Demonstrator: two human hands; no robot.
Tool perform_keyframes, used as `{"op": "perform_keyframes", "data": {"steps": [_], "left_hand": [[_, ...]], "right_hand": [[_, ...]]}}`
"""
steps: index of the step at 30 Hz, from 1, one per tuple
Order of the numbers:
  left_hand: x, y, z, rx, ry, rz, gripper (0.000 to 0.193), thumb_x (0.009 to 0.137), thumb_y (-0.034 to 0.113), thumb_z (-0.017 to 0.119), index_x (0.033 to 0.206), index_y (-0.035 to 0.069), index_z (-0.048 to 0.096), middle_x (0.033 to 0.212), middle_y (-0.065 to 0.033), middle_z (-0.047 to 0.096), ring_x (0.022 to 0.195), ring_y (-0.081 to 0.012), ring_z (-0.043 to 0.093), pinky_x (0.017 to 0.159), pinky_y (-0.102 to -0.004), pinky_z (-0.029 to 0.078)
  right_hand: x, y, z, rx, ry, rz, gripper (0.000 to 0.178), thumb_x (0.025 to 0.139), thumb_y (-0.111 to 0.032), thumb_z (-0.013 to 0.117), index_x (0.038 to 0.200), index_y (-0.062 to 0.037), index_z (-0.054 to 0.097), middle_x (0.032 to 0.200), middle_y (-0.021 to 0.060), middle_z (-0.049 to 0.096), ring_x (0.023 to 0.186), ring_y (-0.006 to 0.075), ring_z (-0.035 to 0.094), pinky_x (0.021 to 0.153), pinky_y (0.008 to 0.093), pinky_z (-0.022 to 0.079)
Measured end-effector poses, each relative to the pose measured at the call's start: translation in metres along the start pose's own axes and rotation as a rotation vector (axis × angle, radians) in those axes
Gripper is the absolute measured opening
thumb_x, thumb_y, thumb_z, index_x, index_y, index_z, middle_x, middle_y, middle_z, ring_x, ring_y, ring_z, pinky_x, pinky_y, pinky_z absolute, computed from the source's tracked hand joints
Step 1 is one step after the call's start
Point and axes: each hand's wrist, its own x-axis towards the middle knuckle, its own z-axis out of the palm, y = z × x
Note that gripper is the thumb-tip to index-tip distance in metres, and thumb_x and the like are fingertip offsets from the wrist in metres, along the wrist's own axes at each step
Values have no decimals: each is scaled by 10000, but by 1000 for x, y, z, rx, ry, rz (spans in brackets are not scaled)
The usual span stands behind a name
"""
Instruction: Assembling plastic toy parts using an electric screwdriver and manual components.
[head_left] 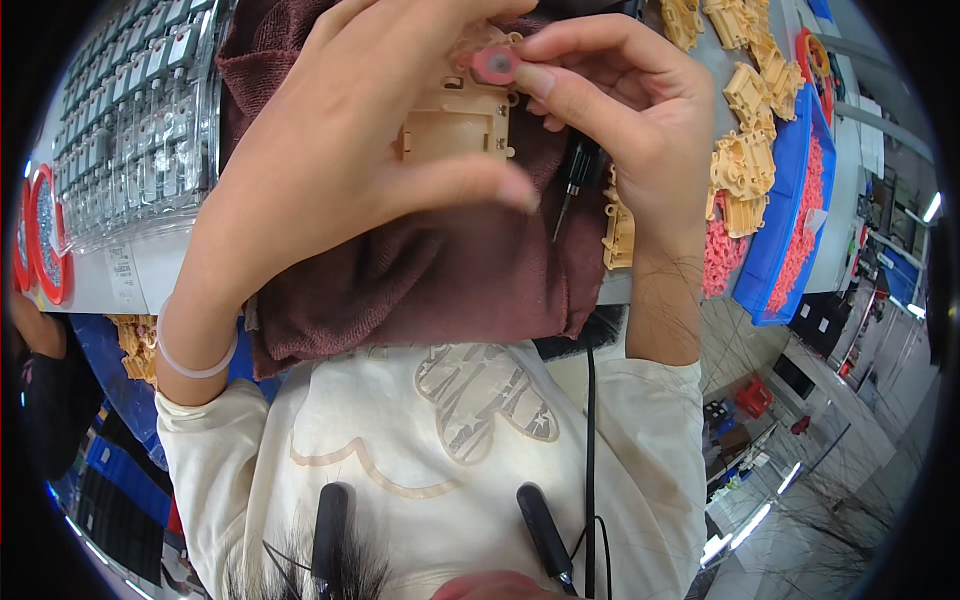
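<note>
A cream-yellow plastic housing lies on a folded maroon towel in front of me. My left hand reaches over it from the left, its thumb well apart from the fingers; the fingertips run past the top of the view. At the housing's far end, my right hand pinches a small pink rounded part with a dark centre between thumb and forefinger. That part is over or against the housing; contact cannot be made out. Beside the right wrist is a black screwdriver, its thin shaft toward me.
Clear trays of grey metal-looking parts stand at the left, near red-rimmed round containers. More cream housings are piled at the right, beside loose pink parts and a blue bin. A black cable hangs down my front.
</note>
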Motion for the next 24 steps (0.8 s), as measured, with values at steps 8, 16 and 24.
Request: {"op": "perform_keyframes", "data": {"steps": [8, 16, 24], "left_hand": [[9, -17, -3, 313, 73, 337, 226, 767, 23, 745, 985, 10, 685, 1023, -90, 690, 1092, -279, 627, 942, -360, 494], [9, -8, 0, 466, 114, 291, 213, 743, 49, 770, 939, 20, 694, 1009, -81, 694, 1045, -294, 643, 881, -360, 515], [7, -10, 3, 443, 136, 275, 205, 738, 40, 773, 922, 17, 687, 1009, -80, 692, 1056, -292, 636, 899, -362, 500]], "right_hand": [[-6, 8, -7, -242, 30, -53, 109, 832, 23, 701, 940, 25, 685, 872, 57, 707, 795, 95, 666, 715, 218, 527], [-22, 11, -25, -1138, 424, 54, 295, 857, -191, 712, 1053, 10, 620, 719, 74, 621, 676, 183, 625, 636, 317, 481], [-17, 32, -23, -753, 447, 25, 636, 823, -130, 775, 1329, -35, 401, 757, 5, 547, 639, 30, 499, 565, 166, 405]]}}
